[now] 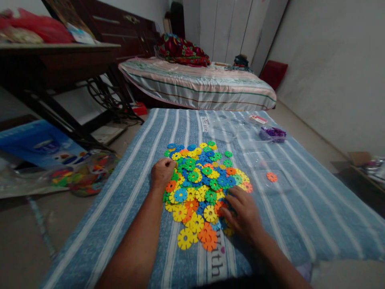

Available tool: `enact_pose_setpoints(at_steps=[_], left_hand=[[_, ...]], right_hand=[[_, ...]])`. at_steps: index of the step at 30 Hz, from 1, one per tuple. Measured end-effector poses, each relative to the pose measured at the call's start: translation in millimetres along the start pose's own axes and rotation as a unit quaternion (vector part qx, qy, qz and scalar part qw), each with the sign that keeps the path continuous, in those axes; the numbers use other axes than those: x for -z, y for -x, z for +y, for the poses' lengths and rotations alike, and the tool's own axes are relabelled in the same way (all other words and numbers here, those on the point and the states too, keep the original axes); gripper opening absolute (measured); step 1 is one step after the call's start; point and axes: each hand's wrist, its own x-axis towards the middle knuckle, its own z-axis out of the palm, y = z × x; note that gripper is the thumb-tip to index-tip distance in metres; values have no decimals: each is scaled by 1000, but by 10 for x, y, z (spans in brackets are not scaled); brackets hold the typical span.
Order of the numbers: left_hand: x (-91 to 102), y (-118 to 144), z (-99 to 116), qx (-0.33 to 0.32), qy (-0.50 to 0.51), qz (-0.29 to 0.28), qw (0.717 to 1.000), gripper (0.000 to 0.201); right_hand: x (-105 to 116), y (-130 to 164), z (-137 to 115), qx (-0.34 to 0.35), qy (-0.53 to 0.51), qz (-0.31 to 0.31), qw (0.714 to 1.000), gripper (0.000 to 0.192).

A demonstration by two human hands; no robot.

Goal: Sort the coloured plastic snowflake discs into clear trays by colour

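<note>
A heap of flat notched plastic discs in yellow, green, blue and orange lies on the blue striped cloth. At the heap's left edge, my left hand is closed, its fingers curled in; whatever they may hold is hidden. My right hand rests low over the right side of the heap, thumb and fingers apart, near an orange disc. To the right, a single orange disc lies in a clear shallow plastic tray.
Farther back on the cloth are a clear box of purple pieces, a clear plastic lid and a red-and-white label. Beyond is a bed. A treadle sewing table and a bag of colourful pieces stand left.
</note>
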Motion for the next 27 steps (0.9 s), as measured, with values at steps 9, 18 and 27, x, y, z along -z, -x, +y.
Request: enact_pose_setpoints(at_steps=[9,18,27], left_hand=[[-3,6,24,-1,-3,-1,1000,22],[0,2,41,7,-14,-3,1000,24],[-9,-4,26,4,-10,-1,1000,23]], right_hand=[[-68,79,-28,-10,21,-47,999,24],[-12,16,-30,-45,-66,8,997,16],[369,-254,252,-56,-15,74,996,14]])
